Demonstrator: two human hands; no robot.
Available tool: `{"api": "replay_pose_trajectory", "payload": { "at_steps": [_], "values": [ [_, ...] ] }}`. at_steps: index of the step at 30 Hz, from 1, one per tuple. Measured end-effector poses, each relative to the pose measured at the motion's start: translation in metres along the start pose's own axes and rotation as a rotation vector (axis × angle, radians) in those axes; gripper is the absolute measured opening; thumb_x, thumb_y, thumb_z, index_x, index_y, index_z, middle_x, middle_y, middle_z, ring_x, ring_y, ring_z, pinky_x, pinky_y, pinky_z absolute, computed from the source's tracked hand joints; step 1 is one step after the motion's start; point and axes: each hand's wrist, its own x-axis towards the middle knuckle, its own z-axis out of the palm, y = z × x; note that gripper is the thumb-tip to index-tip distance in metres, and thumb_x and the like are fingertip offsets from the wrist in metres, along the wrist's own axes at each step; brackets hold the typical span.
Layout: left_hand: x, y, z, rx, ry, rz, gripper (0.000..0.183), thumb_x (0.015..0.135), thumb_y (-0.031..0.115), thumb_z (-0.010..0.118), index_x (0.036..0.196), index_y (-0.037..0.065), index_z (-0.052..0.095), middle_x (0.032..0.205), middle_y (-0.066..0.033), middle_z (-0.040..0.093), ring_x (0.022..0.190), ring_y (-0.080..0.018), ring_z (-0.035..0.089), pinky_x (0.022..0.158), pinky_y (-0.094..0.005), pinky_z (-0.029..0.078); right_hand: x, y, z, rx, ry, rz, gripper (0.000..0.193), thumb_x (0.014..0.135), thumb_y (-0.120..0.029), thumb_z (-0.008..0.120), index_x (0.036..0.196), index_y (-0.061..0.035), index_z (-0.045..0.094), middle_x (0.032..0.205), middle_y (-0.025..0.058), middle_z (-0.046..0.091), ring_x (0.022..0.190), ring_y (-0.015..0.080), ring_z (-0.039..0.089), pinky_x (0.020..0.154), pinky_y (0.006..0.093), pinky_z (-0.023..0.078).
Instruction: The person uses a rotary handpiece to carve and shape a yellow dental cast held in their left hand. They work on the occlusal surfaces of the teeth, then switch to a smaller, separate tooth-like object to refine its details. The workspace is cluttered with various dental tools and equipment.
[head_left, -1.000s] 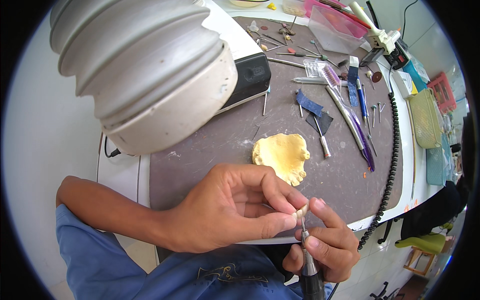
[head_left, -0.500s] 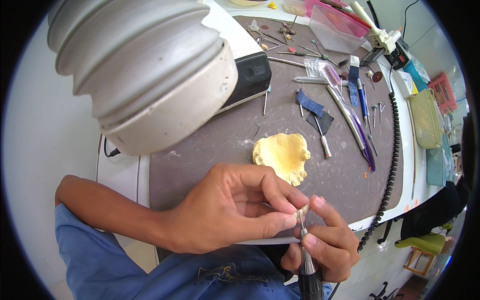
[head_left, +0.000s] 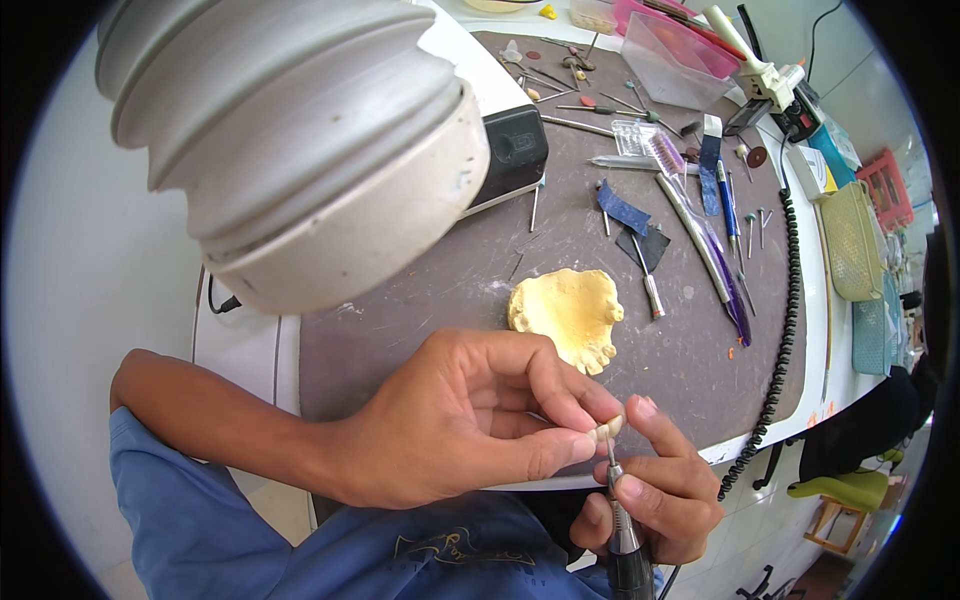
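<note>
Between the thumb and fingers of my left hand [head_left: 500, 410] is a small off-white dental crown piece [head_left: 607, 428], looking like joined teeth. My right hand [head_left: 660, 490] grips a dental handpiece [head_left: 625, 535], silver at the front and black toward the back, pointing upward. The thin bur in its tip meets the crown piece or lies right at it; exact contact is too small to tell. My right index finger extends up beside the piece. Just beyond my hands, a yellow plaster dental model [head_left: 565, 312] lies on the brown mat [head_left: 420, 290].
A ribbed grey suction hose hood [head_left: 330, 150] looms over the left side. Several burs, a purple toothbrush [head_left: 664, 152], blue abrasive strips [head_left: 624, 208] and a blue pen [head_left: 726, 200] lie farther back. A coiled black cord [head_left: 790, 290] runs along the right edge, near baskets [head_left: 852, 240].
The handpiece and my right hand have shifted slightly right and down. The crown piece has turned a little in my left fingers. The whole view has moved slightly.
</note>
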Motion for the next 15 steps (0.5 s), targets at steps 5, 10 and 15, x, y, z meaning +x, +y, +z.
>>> {"api": "replay_pose_trajectory", "payload": {
  "at_steps": [5,10,15],
  "values": [
    [-0.0009,0.0015,0.0008,-0.006,0.010,-0.017,0.012,0.082,-0.012,0.059,0.089,-0.002,0.056,0.112,-0.0204,0.057,0.105,-0.0218,0.061,0.095,-0.0313,0.050,0.0014,-0.0003,-0.0006,-0.012,-0.009,-0.006,0.026,0.080,-0.012,0.071,0.099,-0.0031,0.055,0.074,0.0103,0.058,0.101,0.0372,0.062,0.087,0.0406,0.053],
    [-0.0008,0.0011,0.0008,-0.005,0.012,-0.010,0.012,0.082,-0.012,0.059,0.089,-0.002,0.057,0.111,-0.0201,0.058,0.103,-0.0209,0.061,0.094,-0.0304,0.051,0.0016,0.0003,0.0007,-0.024,0.008,-0.013,0.026,0.080,-0.012,0.071,0.099,-0.0028,0.055,0.073,0.0100,0.058,0.100,0.0370,0.062,0.087,0.0408,0.053],
    [-0.0011,0.0007,0.0014,-0.007,0.022,-0.003,0.012,0.082,-0.012,0.059,0.088,-0.003,0.057,0.111,-0.0200,0.058,0.102,-0.0205,0.062,0.093,-0.0300,0.051,0.0029,0.0000,0.0006,-0.031,0.000,-0.007,0.026,0.080,-0.012,0.071,0.099,-0.0024,0.055,0.073,0.0099,0.058,0.099,0.0367,0.063,0.088,0.0412,0.052]
  ]
}}
